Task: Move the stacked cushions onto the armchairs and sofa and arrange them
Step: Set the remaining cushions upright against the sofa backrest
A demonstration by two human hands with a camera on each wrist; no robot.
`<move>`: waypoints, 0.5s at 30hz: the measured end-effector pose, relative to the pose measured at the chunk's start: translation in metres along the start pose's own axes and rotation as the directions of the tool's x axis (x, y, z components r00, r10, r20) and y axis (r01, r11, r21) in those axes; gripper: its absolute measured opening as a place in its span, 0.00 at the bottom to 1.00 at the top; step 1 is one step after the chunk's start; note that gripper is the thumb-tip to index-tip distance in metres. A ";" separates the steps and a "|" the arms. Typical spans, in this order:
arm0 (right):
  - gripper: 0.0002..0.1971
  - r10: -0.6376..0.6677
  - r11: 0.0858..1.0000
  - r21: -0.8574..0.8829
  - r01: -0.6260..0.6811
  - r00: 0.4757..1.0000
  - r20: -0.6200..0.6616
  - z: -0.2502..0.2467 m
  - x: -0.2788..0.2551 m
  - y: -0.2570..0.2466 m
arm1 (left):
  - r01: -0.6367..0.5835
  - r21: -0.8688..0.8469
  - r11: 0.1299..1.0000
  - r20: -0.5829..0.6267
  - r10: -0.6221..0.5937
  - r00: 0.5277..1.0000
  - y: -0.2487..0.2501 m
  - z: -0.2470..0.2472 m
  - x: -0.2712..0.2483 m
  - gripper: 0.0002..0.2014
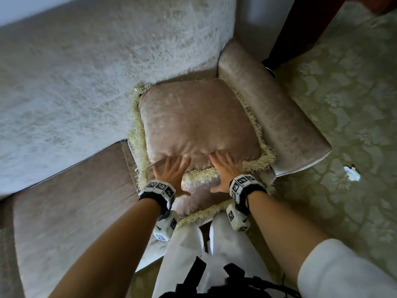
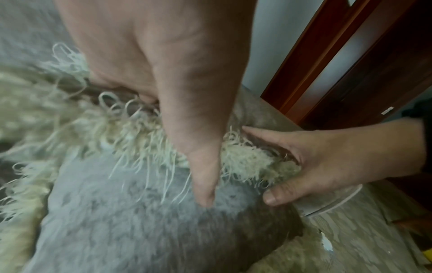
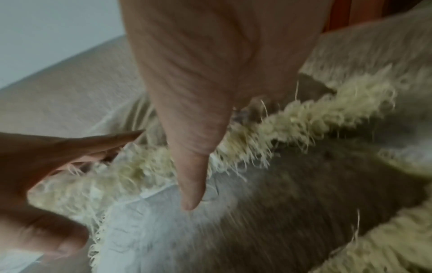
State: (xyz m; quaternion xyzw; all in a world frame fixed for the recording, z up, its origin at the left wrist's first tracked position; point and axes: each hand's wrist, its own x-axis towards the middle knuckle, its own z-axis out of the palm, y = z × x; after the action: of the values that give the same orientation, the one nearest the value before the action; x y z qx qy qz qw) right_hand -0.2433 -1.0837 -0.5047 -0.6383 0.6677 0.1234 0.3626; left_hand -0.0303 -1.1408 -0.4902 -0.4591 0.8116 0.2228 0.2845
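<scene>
A pinkish-beige cushion (image 1: 197, 121) with a cream fringe (image 1: 137, 125) lies on top of another like it (image 1: 199, 201), stacked in the sofa's right corner. My left hand (image 1: 171, 173) and right hand (image 1: 225, 171) lie side by side on the top cushion's near edge. Their fingers are straight and spread and dent the fabric, and the thumbs reach out over the lower cushion. In the left wrist view my left thumb (image 2: 198, 147) crosses the fringe (image 2: 117, 133) onto the lower cushion (image 2: 140, 221). My right hand (image 2: 327, 157) has fingers above the fringe and thumb below.
The sofa's pale backrest (image 1: 86, 82) runs along the left, its armrest (image 1: 272, 117) is right of the stack, and bare seat (image 1: 75, 201) lies to the left. A patterned carpet (image 1: 343, 104) with a white scrap (image 1: 351, 173) is at the right. Dark wooden furniture (image 1: 296, 31) stands behind.
</scene>
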 end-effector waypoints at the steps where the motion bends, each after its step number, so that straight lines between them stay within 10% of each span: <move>1: 0.66 -0.006 1.000 -0.022 0.005 1.000 -0.011 0.007 0.009 0.002 | 0.005 0.017 1.000 -0.033 -0.004 0.999 -0.005 0.006 0.007 0.65; 7: 0.59 0.006 0.999 -0.030 -0.014 0.967 -0.253 0.028 0.032 0.006 | 0.034 0.213 0.976 -0.412 0.058 0.909 -0.019 0.009 0.022 0.47; 12: 0.55 0.021 1.000 -0.004 -0.023 0.970 -0.244 0.005 0.014 -0.003 | 0.002 0.210 0.978 -0.506 0.107 0.856 -0.009 -0.041 -0.001 0.15; 15: 0.55 0.036 0.999 0.022 -0.031 0.955 -0.293 -0.023 -0.010 -0.015 | -0.035 0.132 0.991 -0.535 0.101 0.839 -0.003 -0.076 -0.033 0.14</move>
State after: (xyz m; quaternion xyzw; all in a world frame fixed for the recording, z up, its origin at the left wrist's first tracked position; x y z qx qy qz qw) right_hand -0.2371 -1.0928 -0.4779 -0.6349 0.7260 0.0278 0.2627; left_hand -0.0337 -1.1688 -0.4119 -0.4567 0.8862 0.0465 0.0626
